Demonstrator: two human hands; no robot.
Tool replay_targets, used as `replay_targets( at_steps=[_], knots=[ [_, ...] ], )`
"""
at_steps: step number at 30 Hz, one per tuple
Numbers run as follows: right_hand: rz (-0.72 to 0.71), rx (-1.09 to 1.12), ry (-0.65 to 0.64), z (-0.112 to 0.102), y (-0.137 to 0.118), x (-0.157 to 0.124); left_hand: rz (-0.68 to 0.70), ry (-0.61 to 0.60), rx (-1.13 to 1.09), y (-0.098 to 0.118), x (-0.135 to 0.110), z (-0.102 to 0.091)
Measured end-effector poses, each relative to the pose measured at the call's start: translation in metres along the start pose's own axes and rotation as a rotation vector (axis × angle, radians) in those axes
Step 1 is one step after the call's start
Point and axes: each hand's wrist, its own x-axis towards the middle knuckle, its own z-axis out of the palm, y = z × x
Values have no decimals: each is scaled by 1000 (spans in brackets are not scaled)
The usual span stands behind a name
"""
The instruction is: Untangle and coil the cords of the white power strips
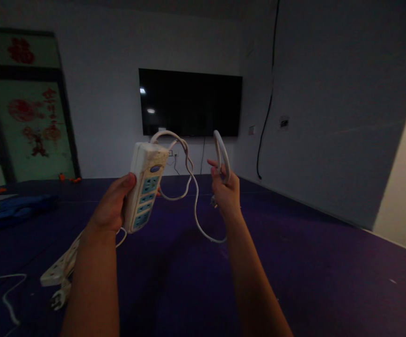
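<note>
Held up and slightly tilted in my left hand (113,203) is a white power strip (148,187) with blue sockets and a dark switch near its top. Its white cord (196,201) leaves the top end, twists in the middle, droops and runs across to my right hand (227,189). That hand is closed around a looped part of the cord, which arches above the thumb. A plug (213,201) hangs beside the right palm, partly hidden. Below my left forearm, a second white power strip (57,270) lies on the floor with its plug (60,297) next to it.
Purple flooring (196,290) spreads all round. A loose white cable (10,304) lies at the lower left, and dark blue cloth (20,210) further back. A television (191,103) hangs on the far wall; a black cable (269,103) runs down the right wall.
</note>
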Motion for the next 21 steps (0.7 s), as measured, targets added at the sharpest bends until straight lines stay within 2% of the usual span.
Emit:
replay_targets(
  at_steps=[3,7,12,14,16,19,21],
  knots=[
    [29,26,-1,1,-1,0,-55,-54,31,3,-4,-5],
    [47,48,-33,1,3,1,-111,-193,103,5,-8,-11],
    [34,9,-83,5,13,2,-169,-270,86,4,-10,-6],
    [30,7,-30,6,17,3,-168,-230,6,5,-10,-3],
    [55,29,67,3,24,5,-119,-137,-142,9,-9,-2],
    [172,57,270,-11,45,12,72,7,-357,21,-12,-9],
    [261,38,425,-28,64,16,240,104,-410,31,-17,-18]
  ],
)
